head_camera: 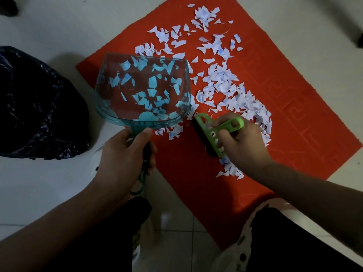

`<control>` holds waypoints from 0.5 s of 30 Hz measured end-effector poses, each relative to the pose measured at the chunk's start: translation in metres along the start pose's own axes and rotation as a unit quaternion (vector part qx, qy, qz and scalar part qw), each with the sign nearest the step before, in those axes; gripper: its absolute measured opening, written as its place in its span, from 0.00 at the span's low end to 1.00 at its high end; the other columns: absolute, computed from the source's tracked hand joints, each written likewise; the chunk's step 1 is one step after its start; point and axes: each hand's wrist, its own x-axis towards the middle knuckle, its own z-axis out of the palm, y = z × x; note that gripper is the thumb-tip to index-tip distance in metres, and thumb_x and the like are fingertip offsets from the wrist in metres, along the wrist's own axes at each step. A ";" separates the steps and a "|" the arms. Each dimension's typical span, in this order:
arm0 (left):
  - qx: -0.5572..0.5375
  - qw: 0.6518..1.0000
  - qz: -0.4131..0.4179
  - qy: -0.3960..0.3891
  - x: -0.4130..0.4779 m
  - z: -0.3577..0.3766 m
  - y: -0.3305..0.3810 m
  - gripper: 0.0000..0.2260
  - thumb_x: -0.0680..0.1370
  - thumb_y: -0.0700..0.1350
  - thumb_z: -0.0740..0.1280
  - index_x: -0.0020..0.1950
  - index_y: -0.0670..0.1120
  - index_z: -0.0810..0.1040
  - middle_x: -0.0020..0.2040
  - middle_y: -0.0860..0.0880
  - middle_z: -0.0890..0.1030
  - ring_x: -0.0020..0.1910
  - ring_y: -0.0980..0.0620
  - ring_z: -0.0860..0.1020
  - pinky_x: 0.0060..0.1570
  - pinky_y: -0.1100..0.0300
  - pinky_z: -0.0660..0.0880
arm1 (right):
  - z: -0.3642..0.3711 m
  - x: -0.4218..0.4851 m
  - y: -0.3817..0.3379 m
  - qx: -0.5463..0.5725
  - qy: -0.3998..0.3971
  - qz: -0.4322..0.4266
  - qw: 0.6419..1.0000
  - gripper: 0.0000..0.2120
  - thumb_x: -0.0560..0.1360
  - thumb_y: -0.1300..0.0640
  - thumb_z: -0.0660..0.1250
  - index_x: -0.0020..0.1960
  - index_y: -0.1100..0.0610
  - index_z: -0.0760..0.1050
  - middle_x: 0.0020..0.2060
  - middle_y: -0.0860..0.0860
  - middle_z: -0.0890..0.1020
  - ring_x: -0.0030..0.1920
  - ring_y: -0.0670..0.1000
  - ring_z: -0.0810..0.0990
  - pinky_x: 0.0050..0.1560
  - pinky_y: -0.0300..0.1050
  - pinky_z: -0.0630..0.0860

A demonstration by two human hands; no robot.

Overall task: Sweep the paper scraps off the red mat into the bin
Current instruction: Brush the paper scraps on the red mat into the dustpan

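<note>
Left hand (125, 152) grips the clear teal plastic dustpan (102, 107), right hand (241, 144) the green plastic brush (210, 134). Seat the pan's lip on the red mat (294, 114); brush white paper scraps (225, 83) inward.

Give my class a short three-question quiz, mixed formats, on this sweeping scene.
1. True or false: the left hand grips the handle of the transparent teal plastic dustpan.
2. The right hand holds: A a green plastic hand brush; B scissors; C a cloth.
3. Fill in: the crumpled black plastic bin bag lies to the ____ of the red floor mat.
Key: 1 true; 2 A; 3 left.
</note>
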 end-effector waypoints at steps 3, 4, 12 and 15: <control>0.004 1.000 0.003 -0.003 -0.001 0.000 0.000 0.10 0.79 0.49 0.63 0.47 0.43 0.77 0.31 0.49 0.79 0.24 0.55 0.75 0.23 0.63 0.74 | 0.012 -0.008 0.000 -0.006 -0.038 -0.004 0.999 0.07 0.74 0.58 0.62 0.48 0.52 0.78 0.37 0.49 0.80 0.32 0.54 0.81 0.32 0.54 0.78; 0.006 1.000 0.004 -0.002 -0.001 0.000 0.000 0.10 0.79 0.49 0.63 0.47 0.43 0.77 0.31 0.50 0.79 0.24 0.55 0.75 0.23 0.63 0.74 | 0.013 -0.007 0.000 -0.009 -0.038 -0.005 0.999 0.07 0.74 0.59 0.62 0.48 0.53 0.79 0.37 0.51 0.81 0.32 0.54 0.81 0.32 0.53 0.78; 0.007 1.000 0.003 0.001 0.003 -0.005 -0.004 0.10 0.79 0.51 0.64 0.43 0.45 0.76 0.31 0.49 0.80 0.25 0.53 0.75 0.25 0.60 0.74 | 0.000 0.007 -0.003 0.006 0.011 0.005 1.000 0.08 0.73 0.58 0.61 0.47 0.54 0.78 0.37 0.51 0.81 0.34 0.56 0.81 0.32 0.53 0.79; -0.001 1.000 0.003 0.009 0.002 -0.005 -0.004 0.10 0.78 0.50 0.65 0.42 0.45 0.76 0.31 0.50 0.80 0.24 0.54 0.75 0.23 0.62 0.73 | 0.013 -0.003 -0.006 0.044 -0.044 0.002 0.998 0.07 0.74 0.59 0.62 0.47 0.51 0.77 0.36 0.49 0.80 0.31 0.47 0.81 0.28 0.40 0.78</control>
